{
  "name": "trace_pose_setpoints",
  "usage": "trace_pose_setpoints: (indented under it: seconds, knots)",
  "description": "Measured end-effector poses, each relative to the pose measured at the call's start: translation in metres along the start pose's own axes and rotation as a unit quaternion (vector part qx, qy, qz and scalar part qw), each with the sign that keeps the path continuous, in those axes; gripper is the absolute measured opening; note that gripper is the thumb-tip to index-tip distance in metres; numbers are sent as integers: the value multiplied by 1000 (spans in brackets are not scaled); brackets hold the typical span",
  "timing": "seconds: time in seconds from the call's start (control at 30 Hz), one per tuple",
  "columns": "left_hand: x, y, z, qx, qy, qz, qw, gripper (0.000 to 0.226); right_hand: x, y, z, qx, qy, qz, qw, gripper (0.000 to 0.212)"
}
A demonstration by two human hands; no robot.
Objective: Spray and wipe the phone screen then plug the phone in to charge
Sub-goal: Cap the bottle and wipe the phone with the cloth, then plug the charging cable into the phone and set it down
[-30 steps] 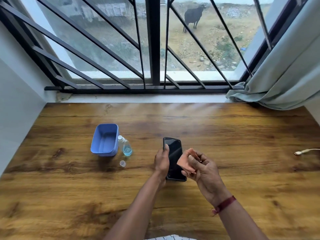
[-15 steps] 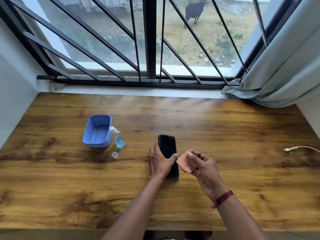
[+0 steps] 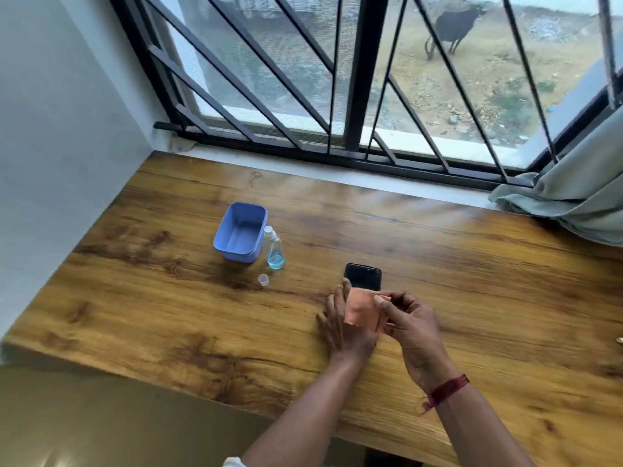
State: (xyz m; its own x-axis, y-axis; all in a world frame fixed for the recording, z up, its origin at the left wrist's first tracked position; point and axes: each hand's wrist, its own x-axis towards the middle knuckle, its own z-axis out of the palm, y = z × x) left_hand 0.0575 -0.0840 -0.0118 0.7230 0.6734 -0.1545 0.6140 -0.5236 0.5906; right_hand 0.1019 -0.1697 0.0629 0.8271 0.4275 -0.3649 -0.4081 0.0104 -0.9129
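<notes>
Now left hand [image 3: 340, 326], fingers flat, steadies the phone [image 3: 363, 276] so right hand [image 3: 413, 326], pinching the orange cloth [image 3: 362, 310], can wipe.

On the table [image 3: 472, 264] I count one phone [image 3: 363, 277], one orange cloth [image 3: 361, 310], one spray bottle [image 3: 273, 249], one loose cap [image 3: 263, 279] and one blue tub [image 3: 241, 232]. Two hands are near: the left hand [image 3: 340, 326] and the right hand [image 3: 409, 323].

The wooden worktop [image 3: 472, 264] runs under the window. Toward its left end sits a blue tub [image 3: 237, 257], with a spray bottle [image 3: 274, 252] just beside it and a small clear cap [image 3: 263, 279] nearer the front edge. A dark phone [image 3: 363, 276] lies flat around the middle. A curtain [image 3: 566, 203] spills onto the far right corner.
</notes>
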Motion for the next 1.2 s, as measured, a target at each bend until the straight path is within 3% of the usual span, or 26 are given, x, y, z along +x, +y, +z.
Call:
trace_pose_setpoints:
  seconds: [0.17, 0.27, 0.33, 0.4, 0.43, 0.47, 0.5, 0.63, 0.7, 0.87, 1.0, 1.2]
  knots:
    - [-10, -45, -48, -134, 96, -19, 986, 47, 11, 11, 46, 5, -39, 47, 998, 10]
    - [-10, -88, -88, -258, 28, -75, 963, 37, 18, 25, 72, 26, -56, 79, 995, 10]
    - [-8, -109, -113, -438, -41, -129, 889, 42, 22, 37, 90, 43, -73, 105, 991, 10]
    - [-4, -125, -132, -618, -111, -165, 760, 52, 26, 49, 106, 51, -91, 124, 987, 9]
    - [-1, -132, -140, -662, -129, -170, 718, 54, 28, 55, 113, 47, -98, 130, 986, 9]
    - [3, -138, -145, -676, -134, -173, 704, 52, 30, 59, 119, 40, -103, 134, 985, 10]
    - [7, -145, -150, -669, -126, -182, 709, 47, 32, 64, 128, 29, -106, 136, 985, 10]
    - [28, -160, -151, -509, -28, -222, 831, 31, 40, 74, 150, -50, -83, 115, 989, 7]
    - [39, -171, -150, -437, 4, -229, 870, 31, 44, 81, 162, -107, -45, 107, 987, 5]
    - [49, -190, -151, -239, 52, -154, 957, 21, 48, 91, 181, -285, 12, 30, 958, 8]
    - [45, -196, -153, -127, 118, -111, 979, 21, 42, 87, 183, -410, 58, -87, 906, 20]
    - [25, -180, -148, -103, 245, -80, 961, 11, 20, 83, 156, -453, 66, -165, 874, 15]
